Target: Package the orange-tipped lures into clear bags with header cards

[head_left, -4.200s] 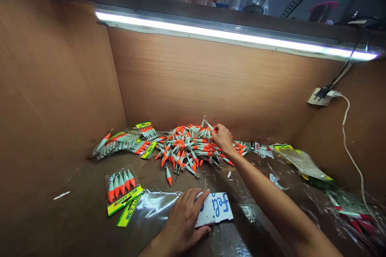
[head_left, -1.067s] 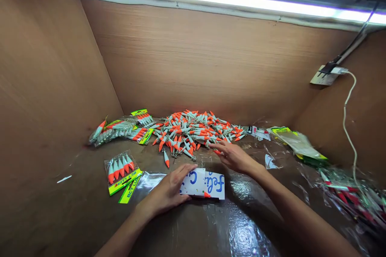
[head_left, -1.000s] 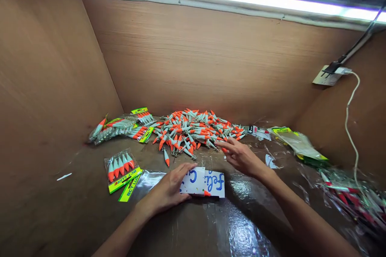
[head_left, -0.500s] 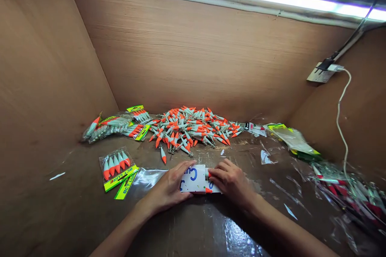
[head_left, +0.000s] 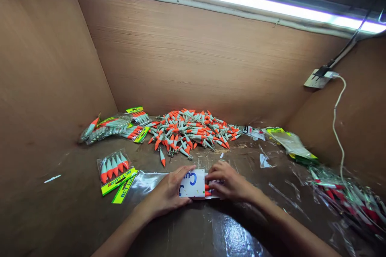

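Observation:
Around a small white card sleeve (head_left: 194, 188) with blue handwriting, my left hand (head_left: 170, 188) is closed, thumb at the near edge and fingers at the far edge. Orange tips of fishing lures (head_left: 207, 190) show at its right end. My right hand (head_left: 230, 182) is there, fingers bent and pressed on the lures; its fingertips partly hide them. A clear bag (head_left: 147, 179) with a yellow-green header card (head_left: 124, 190) lies left of the sleeve, partly under my left hand. A packed bag of lures (head_left: 113, 166) rests beside it.
Loose orange-and-white lures form a pile (head_left: 193, 130) behind my hands. Filled bags (head_left: 111, 126) lie at back left, and flat bags (head_left: 291, 142) at back right. Red-and-white packets (head_left: 346, 196) sit far right under a hanging white cable (head_left: 336, 128). Plastic scraps (head_left: 265, 161) litter the table.
My right-hand fingers have shifted slightly at the sleeve's right end, and more orange tips show there. My left hand keeps its hold on the sleeve. The view has tilted slightly.

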The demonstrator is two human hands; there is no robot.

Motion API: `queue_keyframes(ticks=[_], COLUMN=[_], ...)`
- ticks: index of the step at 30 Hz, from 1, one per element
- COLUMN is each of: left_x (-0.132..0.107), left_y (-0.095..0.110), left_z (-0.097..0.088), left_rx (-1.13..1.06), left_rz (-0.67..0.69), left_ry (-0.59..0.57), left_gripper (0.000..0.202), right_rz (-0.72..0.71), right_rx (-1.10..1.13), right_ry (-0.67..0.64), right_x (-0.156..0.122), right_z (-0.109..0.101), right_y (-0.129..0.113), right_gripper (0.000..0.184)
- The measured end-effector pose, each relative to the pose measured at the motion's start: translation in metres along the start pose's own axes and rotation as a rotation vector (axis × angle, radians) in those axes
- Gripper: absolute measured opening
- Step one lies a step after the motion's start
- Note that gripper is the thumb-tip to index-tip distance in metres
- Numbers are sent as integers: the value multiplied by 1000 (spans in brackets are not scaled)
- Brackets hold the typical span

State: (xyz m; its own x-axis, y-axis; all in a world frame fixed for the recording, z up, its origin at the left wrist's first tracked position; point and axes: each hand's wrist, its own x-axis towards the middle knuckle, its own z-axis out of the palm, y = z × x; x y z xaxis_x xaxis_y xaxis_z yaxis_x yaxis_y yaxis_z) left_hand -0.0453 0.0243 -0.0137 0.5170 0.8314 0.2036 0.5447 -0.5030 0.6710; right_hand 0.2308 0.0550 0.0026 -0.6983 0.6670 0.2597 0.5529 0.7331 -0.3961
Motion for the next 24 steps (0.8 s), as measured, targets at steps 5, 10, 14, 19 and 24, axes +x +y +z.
queue_keyframes(ticks=[5, 10, 14, 19, 24], left_x=[-1, -3, -5, -5, -6], left_y=[4, 1, -1, 1, 2], left_z=[1, 5, 6, 3, 2], left_rx=[-1, 12, 22, 47, 56], left_rz=[7, 14, 6, -13, -6], left_ry=[-58, -53, -46, -74, -55], left_gripper=[90, 95, 96, 96, 96], right_rz=[299, 287, 255, 307, 380], right_rx=[-114, -238, -338, -458, -523], right_ry=[328, 322, 229, 144, 23], right_x=[40, 98, 140, 186, 213], right_z=[-34, -40, -33, -34, -27], right_y=[60, 75, 60, 55, 53], right_gripper=[25, 24, 21, 25, 26])
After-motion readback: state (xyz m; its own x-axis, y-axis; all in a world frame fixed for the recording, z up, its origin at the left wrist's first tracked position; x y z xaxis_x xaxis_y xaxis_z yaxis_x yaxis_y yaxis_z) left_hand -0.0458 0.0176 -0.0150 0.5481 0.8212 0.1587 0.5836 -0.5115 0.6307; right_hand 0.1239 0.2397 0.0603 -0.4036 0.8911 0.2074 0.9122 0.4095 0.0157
